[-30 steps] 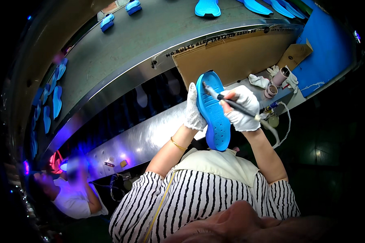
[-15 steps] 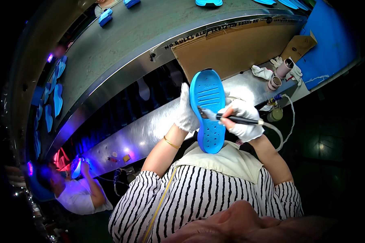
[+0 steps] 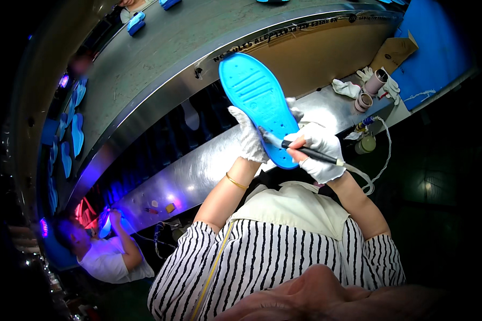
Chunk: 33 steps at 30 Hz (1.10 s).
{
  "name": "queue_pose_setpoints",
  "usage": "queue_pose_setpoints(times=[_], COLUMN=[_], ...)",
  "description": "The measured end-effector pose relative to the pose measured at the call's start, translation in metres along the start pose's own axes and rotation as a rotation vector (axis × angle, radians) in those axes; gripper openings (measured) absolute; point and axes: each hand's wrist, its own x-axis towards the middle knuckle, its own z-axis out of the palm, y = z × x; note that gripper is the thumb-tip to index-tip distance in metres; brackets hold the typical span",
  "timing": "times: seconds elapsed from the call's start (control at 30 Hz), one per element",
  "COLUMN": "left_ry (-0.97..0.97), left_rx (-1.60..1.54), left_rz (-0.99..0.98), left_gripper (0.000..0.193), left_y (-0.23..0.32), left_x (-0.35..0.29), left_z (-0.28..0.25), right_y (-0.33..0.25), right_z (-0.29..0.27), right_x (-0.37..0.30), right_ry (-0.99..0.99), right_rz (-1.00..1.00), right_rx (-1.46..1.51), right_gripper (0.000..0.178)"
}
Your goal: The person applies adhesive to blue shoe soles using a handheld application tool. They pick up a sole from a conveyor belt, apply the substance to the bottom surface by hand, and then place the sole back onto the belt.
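Observation:
A bright blue shoe sole (image 3: pixel 254 91) is held up in front of me, its wide end tilted away to the left. My left hand (image 3: pixel 249 140), in a white glove, grips it from beneath: the thumb lies along the left edge and fingertips show past the right edge. In my gloved right hand (image 3: pixel 322 150) is a black-handled brush (image 3: pixel 310 153), pinched like a pen. Its bristles touch the sole's surface near the narrow end, by the left edge. A pale hose (image 3: pixel 365 179) runs from the back of the handle.
Beyond the metal shelf (image 3: pixel 198 160) curves a dark green belt (image 3: pixel 177 48) carrying several blue soles (image 3: pixel 77 134). A cardboard sheet (image 3: pixel 310 61) stands along its side. Pink cups (image 3: pixel 375 82) and white gloves (image 3: pixel 346 89) sit at right. A co-worker (image 3: pixel 110 257) works at lower left.
The sole has swung, its wide end going left and away from me, and sits higher. The brush has shifted from the sole's middle toward its narrow end.

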Motion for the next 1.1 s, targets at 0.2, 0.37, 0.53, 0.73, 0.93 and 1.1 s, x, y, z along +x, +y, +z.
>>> queue_pose_setpoints(times=[0.2,0.37,0.53,0.73,0.93,1.1], left_ry=[-0.058,-0.292,-0.358,-0.221,-0.175,-0.015], left_rx=[-0.034,-0.048,0.028,0.388,0.594,0.568], left_rz=[0.136,0.17,0.143,-0.017,-0.122,-0.285], left_gripper=[0.114,0.112,0.112,0.122,0.116,0.086], left_y=[0.018,0.028,0.034,0.041,0.043,0.039], left_x=[0.011,0.025,0.022,0.021,0.024,0.033], left_z=[0.009,-0.002,-0.004,0.007,0.017,0.015], right_y=[-0.006,-0.004,0.001,0.011,0.01,0.0], right_z=[-0.003,0.0,-0.014,-0.022,-0.04,-0.028], right_x=[0.001,-0.005,-0.006,-0.003,0.003,-0.003], right_ry=[0.091,-0.02,0.055,-0.143,-0.349,-0.186], right_rz=[0.344,0.298,0.459,0.504,0.715,0.411], right_rx=[0.413,0.395,0.631,0.331,0.438,0.234], right_gripper=[0.012,0.01,0.015,0.014,0.015,0.011])
